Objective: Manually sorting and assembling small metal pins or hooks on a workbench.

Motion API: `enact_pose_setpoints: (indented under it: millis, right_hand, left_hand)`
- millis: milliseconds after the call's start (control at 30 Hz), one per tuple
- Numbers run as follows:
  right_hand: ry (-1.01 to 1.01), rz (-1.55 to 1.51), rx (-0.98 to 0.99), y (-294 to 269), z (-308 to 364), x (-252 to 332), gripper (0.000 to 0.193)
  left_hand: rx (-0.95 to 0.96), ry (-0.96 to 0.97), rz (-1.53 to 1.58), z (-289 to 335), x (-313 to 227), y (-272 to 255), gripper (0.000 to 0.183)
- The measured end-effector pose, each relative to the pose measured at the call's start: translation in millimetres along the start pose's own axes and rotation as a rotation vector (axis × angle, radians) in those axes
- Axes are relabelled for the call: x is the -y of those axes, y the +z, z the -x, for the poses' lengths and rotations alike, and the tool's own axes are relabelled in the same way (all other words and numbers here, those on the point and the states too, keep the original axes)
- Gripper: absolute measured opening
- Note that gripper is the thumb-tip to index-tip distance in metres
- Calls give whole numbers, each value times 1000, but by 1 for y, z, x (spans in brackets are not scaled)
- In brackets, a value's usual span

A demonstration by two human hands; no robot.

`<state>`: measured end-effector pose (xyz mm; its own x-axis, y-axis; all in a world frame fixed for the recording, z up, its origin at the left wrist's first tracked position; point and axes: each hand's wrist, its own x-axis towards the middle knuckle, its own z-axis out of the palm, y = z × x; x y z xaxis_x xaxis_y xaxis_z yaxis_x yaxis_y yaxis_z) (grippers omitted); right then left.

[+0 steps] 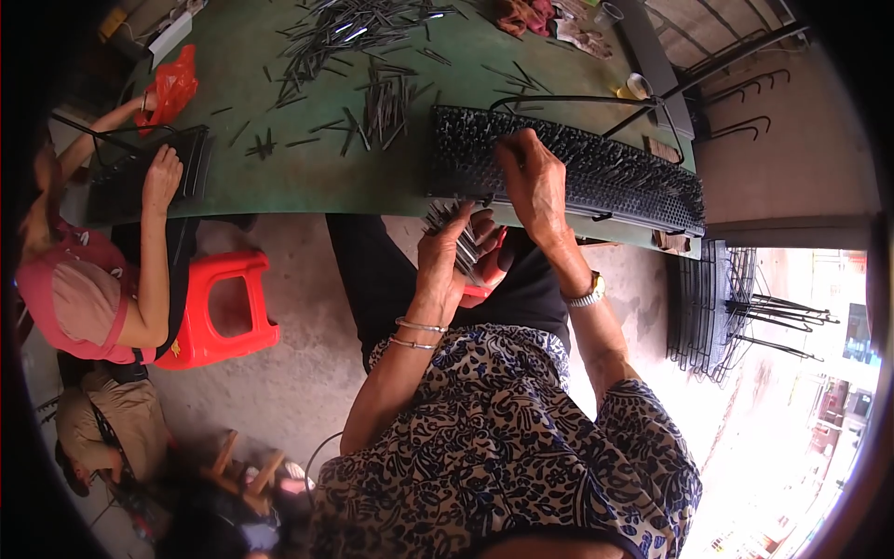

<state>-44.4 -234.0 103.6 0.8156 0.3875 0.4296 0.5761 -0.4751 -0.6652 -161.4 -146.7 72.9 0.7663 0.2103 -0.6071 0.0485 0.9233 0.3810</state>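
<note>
My left hand (438,259) is closed round a bundle of thin dark metal rods (468,250), just off the table's near edge. Over the left end of a long black perforated rack (610,172), my right hand (540,186) is pinched, its fingertips close to the holes. What those fingertips hold, if anything, is too small to make out. Many short dark pieces stand upright in the rack's far rows, while holes show along its near side. A wire handle (577,99) arches above it. Below my left hand, a red object (501,265) is partly hidden.
A large heap of dark rods (349,37) lies on the green table (279,177), with a smaller pile (386,107) nearer. At left, another person (84,289) works at a similar rack beside a red stool (223,312). Stacked wire racks (712,312) stand at right.
</note>
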Motion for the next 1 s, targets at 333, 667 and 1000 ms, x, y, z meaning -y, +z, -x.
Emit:
enact_pose_setpoints:
  millis: [333, 667, 1000]
  right_hand:
    - [-136, 293, 71, 32, 10, -7, 13]
    - [298, -396, 678, -20, 16, 0, 18]
    - [33, -32, -50, -4, -1, -15, 11]
  left_hand:
    - [67, 69, -90, -2, 0, -8, 18]
    - [78, 56, -185, 0, 5, -9, 21]
    - [48, -58, -58, -4, 4, -3, 22]
